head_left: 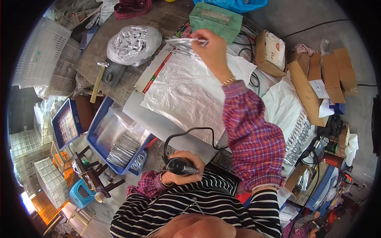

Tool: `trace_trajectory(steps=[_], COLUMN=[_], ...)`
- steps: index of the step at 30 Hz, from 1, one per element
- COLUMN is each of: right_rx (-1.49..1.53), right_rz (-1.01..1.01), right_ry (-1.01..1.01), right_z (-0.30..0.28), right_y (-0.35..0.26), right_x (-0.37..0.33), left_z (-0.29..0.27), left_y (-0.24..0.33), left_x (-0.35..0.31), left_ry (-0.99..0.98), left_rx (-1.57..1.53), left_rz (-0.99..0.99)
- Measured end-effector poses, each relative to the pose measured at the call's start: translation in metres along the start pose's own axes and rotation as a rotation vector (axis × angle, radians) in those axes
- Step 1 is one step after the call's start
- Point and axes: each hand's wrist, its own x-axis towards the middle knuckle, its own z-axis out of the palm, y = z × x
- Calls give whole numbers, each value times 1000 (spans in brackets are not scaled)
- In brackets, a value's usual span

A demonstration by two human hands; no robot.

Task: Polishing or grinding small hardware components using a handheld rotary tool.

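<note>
Low in front of my body, my left hand point(186, 166) is wrapped round a black corded hand tool point(179, 166); its exact kind I cannot make out. My right hand point(211, 49) reaches to the far side of the table, fingers pinched on a slim silver metal piece point(181, 40). Beneath that hand lie several similar slim metal pieces point(184, 50) at the far edge of a white woven sheet point(182, 95). Rows of silver metal parts point(295, 133) rest on white cloth to the right.
A clear bag of small silver pieces point(133, 43), a hammer point(98, 81) and a green metal box point(216, 22) stand across the table. Left is a blue bin point(93, 133) with long metal pieces. A black cord point(194, 129) crosses the sheet; cardboard boxes point(272, 53) line the right.
</note>
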Motion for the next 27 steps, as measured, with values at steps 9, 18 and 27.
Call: trace_trajectory(steps=[9, 18, 27], right_rx=[714, 619, 896], right_rz=[570, 1139, 1189], right_ry=[360, 351, 625], right_z=[-197, -242, -210], right_y=[-106, -144, -158], right_x=[-125, -348, -460], left_z=[25, 70, 144], left_y=[-9, -34, -70], left_x=[6, 23, 32], left_ry=[-61, -298, -574], left_rx=[-21, 144, 543], left_rz=[-45, -222, -549])
